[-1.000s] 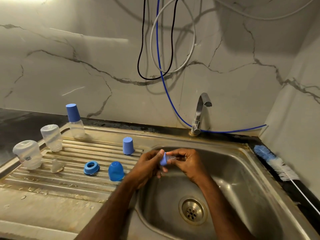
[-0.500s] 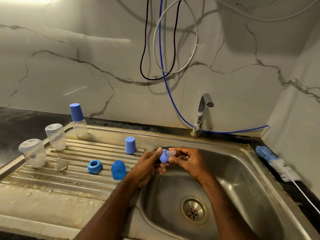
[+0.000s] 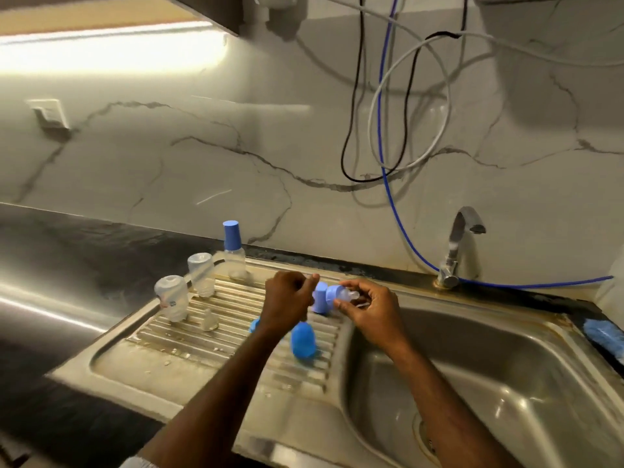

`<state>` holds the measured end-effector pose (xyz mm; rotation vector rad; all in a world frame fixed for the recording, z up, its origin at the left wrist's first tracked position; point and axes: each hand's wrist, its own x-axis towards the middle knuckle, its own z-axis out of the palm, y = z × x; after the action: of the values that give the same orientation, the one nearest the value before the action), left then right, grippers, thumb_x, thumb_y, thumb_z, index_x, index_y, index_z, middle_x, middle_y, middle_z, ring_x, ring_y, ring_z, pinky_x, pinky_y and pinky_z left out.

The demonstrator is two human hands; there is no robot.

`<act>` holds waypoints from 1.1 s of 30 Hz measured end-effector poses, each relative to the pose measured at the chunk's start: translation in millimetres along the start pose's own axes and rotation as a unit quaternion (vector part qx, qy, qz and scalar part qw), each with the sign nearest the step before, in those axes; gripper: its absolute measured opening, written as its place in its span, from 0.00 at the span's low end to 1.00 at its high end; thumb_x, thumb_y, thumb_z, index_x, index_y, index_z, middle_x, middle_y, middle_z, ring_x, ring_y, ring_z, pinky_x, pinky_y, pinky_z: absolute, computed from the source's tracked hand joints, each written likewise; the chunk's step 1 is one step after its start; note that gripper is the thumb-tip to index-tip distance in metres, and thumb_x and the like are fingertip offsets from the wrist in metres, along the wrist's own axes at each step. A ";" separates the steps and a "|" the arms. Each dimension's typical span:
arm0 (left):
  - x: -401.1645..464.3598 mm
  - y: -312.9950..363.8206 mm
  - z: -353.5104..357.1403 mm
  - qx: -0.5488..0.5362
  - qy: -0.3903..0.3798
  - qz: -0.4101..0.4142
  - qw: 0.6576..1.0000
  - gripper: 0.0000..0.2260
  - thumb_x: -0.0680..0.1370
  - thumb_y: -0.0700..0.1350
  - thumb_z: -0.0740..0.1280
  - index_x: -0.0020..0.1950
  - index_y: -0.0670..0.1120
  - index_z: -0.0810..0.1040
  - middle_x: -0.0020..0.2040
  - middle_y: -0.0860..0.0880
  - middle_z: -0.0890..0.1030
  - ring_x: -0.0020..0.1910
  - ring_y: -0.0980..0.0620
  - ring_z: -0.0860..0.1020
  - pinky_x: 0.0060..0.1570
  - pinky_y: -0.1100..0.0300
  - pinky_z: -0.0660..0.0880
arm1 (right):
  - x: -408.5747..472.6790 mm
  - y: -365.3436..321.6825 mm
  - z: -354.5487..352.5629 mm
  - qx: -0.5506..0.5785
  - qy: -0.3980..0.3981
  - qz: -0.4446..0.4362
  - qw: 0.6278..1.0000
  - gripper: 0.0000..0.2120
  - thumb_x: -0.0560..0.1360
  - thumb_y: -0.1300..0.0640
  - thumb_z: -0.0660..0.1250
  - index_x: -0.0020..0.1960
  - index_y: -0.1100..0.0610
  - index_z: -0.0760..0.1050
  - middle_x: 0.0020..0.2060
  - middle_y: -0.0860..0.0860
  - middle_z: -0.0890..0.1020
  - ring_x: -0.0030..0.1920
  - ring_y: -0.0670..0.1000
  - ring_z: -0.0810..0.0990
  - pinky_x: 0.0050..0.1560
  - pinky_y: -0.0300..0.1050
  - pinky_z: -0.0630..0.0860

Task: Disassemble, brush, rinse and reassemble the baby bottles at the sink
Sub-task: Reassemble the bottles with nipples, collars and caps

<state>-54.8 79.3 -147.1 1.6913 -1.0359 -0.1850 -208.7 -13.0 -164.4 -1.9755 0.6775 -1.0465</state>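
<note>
Sink (image 3: 506, 383) of steel fills the lower right of your view, its ribbed drainboard (image 3: 202, 346) running off to the left. Tap (image 3: 456, 244) stands at the back rim, with a blue hose (image 3: 391, 204) hanging down the marble wall to its base.

Your forearms reach in from below and meet over the inner edge of the drainboard. Your right hand (image 3: 371, 309) has thumb and fingers curled in a pinch round a blue collar with clear teat (image 3: 337, 295), held on its side in the air. Your left hand (image 3: 287, 298) is curled, fingertips close to the collar's left side; contact cannot be told, blur obscures it.

On the drainboard:
- capped bottle (image 3: 233, 251) upright at the back edge, blue cap on.
- two clear bottle bodies (image 3: 172, 298) upright on the left, near each other.
- blue dome cap (image 3: 303, 341) just below your left wrist.
- small blue cap (image 3: 319, 300) upright behind the held collar.
- blue ring (image 3: 254, 327), mostly hidden by your left wrist.
- loose clear teat (image 3: 208, 320) beside the nearer bottle body.

Bottle brush (image 3: 604, 336), blue bristles, lies on the counter at far right.
</note>
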 end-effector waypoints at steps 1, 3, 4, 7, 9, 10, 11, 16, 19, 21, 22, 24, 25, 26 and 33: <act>10.7 -4.0 -20.3 0.050 0.027 0.021 0.998 0.19 0.80 0.52 0.69 0.36 0.39 0.80 0.29 0.45 0.81 0.24 0.50 0.78 0.33 0.52 0.79 | 6.9 -8.3 14.5 -0.007 -0.012 -0.003 1.000 0.15 0.70 0.56 0.80 0.55 0.51 0.82 0.47 0.45 0.85 0.47 0.42 0.83 0.46 0.32 0.78; 31.2 -9.5 -54.7 0.128 0.073 0.063 0.987 0.17 0.78 0.50 0.71 0.34 0.40 0.80 0.29 0.45 0.80 0.29 0.47 0.79 0.35 0.52 0.76 | 17.5 -23.1 39.2 -0.024 -0.046 -0.009 0.999 0.16 0.70 0.53 0.80 0.56 0.49 0.81 0.46 0.43 0.84 0.45 0.40 0.82 0.43 0.28 0.75; 40.8 -10.9 -73.8 0.156 0.090 0.076 0.981 0.14 0.77 0.49 0.72 0.35 0.42 0.81 0.30 0.46 0.81 0.31 0.48 0.79 0.35 0.55 0.73 | 22.9 -31.9 53.4 -0.035 -0.065 -0.015 0.997 0.17 0.70 0.52 0.79 0.56 0.49 0.81 0.46 0.42 0.83 0.45 0.40 0.82 0.42 0.28 0.75; 70.0 -16.7 -123.3 0.255 0.125 0.076 0.956 0.09 0.76 0.51 0.73 0.41 0.46 0.83 0.37 0.47 0.83 0.39 0.46 0.81 0.38 0.59 0.68 | 36.6 -51.4 90.4 -0.045 -0.095 -0.025 0.994 0.17 0.70 0.51 0.79 0.56 0.48 0.81 0.43 0.41 0.82 0.41 0.39 0.81 0.41 0.29 0.76; 91.0 -26.4 -155.1 0.303 0.123 0.044 0.944 0.09 0.75 0.55 0.73 0.47 0.50 0.82 0.45 0.47 0.84 0.48 0.43 0.82 0.43 0.55 0.74 | 45.4 -61.5 113.7 -0.044 -0.094 -0.027 0.994 0.16 0.69 0.52 0.80 0.55 0.49 0.82 0.40 0.41 0.83 0.38 0.36 0.80 0.40 0.29 0.75; 99.2 -33.0 -167.4 0.331 0.102 0.020 0.938 0.12 0.74 0.57 0.73 0.53 0.53 0.81 0.51 0.47 0.84 0.54 0.43 0.81 0.49 0.53 0.75 | 48.4 -64.4 122.4 -0.044 -0.092 -0.030 0.994 0.16 0.68 0.52 0.80 0.54 0.50 0.82 0.40 0.41 0.83 0.37 0.36 0.80 0.40 0.29 0.75; 106.6 -40.9 -180.3 0.368 0.064 -0.005 0.927 0.16 0.74 0.59 0.72 0.59 0.55 0.80 0.58 0.47 0.82 0.60 0.43 0.79 0.56 0.50 0.74 | 52.2 -67.3 131.9 -0.044 -0.093 -0.032 0.994 0.16 0.68 0.52 0.80 0.54 0.50 0.82 0.40 0.42 0.83 0.37 0.37 0.80 0.41 0.31 0.75; 124.4 -80.9 -200.7 0.479 -0.105 -0.118 0.864 0.33 0.75 0.66 0.68 0.77 0.58 0.66 0.77 0.51 0.69 0.77 0.45 0.65 0.72 0.34 0.58 | 59.0 -70.0 151.8 -0.063 -0.099 -0.037 0.992 0.17 0.68 0.50 0.80 0.55 0.49 0.82 0.43 0.44 0.84 0.41 0.41 0.82 0.44 0.37 0.80; 134.4 -101.5 -192.6 0.471 -0.151 -0.130 0.859 0.33 0.75 0.64 0.70 0.78 0.59 0.65 0.77 0.50 0.68 0.77 0.45 0.63 0.72 0.34 0.57 | 60.7 -66.1 154.0 -0.067 -0.107 -0.032 0.991 0.18 0.68 0.50 0.80 0.55 0.49 0.81 0.46 0.44 0.84 0.44 0.42 0.82 0.47 0.40 0.81; 139.2 -111.4 -188.4 0.459 -0.152 -0.131 0.865 0.32 0.75 0.61 0.72 0.77 0.58 0.66 0.76 0.48 0.69 0.76 0.44 0.65 0.72 0.36 0.59 | 60.5 -63.1 152.8 -0.072 -0.114 -0.025 0.991 0.18 0.68 0.50 0.80 0.56 0.49 0.81 0.46 0.44 0.84 0.45 0.42 0.82 0.48 0.41 0.81; 140.2 -114.2 -187.8 0.455 -0.139 -0.123 0.871 0.31 0.75 0.60 0.72 0.76 0.58 0.68 0.75 0.47 0.71 0.75 0.44 0.67 0.72 0.36 0.60 | 59.9 -61.6 152.0 -0.073 -0.117 -0.022 0.990 0.19 0.68 0.50 0.80 0.57 0.49 0.81 0.47 0.44 0.84 0.45 0.42 0.82 0.48 0.41 0.81; 141.4 -114.7 -186.9 0.449 -0.101 -0.082 0.884 0.29 0.75 0.57 0.74 0.73 0.56 0.71 0.71 0.47 0.74 0.71 0.44 0.71 0.71 0.39 0.63 | 58.8 -59.3 149.2 -0.072 -0.115 -0.015 0.991 0.18 0.69 0.50 0.80 0.57 0.49 0.81 0.47 0.44 0.84 0.46 0.42 0.82 0.49 0.41 0.81; 140.6 -110.5 -186.0 0.443 -0.076 -0.050 0.892 0.28 0.74 0.56 0.75 0.72 0.55 0.72 0.69 0.47 0.76 0.69 0.44 0.73 0.69 0.41 0.65 | 58.0 -58.0 147.2 -0.064 -0.104 -0.012 0.992 0.18 0.69 0.50 0.79 0.57 0.49 0.81 0.47 0.44 0.84 0.46 0.42 0.82 0.48 0.41 0.82; 139.5 -103.4 -183.3 0.425 -0.046 -0.011 0.904 0.27 0.74 0.54 0.76 0.71 0.54 0.73 0.67 0.47 0.78 0.66 0.43 0.76 0.66 0.44 0.68 | 56.5 -56.0 143.2 -0.045 -0.084 -0.008 0.995 0.17 0.69 0.51 0.79 0.56 0.49 0.81 0.47 0.44 0.84 0.46 0.43 0.83 0.48 0.42 0.82; 77.5 -26.5 -113.6 -0.117 0.068 0.081 0.987 0.20 0.72 0.45 0.76 0.62 0.54 0.77 0.56 0.44 0.79 0.51 0.46 0.81 0.49 0.51 0.82 | 29.3 -22.8 73.0 0.251 0.056 0.138 0.957 0.11 0.77 0.66 0.68 0.55 0.52 0.80 0.52 0.56 0.84 0.44 0.55 0.86 0.41 0.48 0.82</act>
<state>73.0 105.6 -96.2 1.3821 -1.0027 -0.0816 -129.3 6.4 -158.5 -1.3522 0.6474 -1.0393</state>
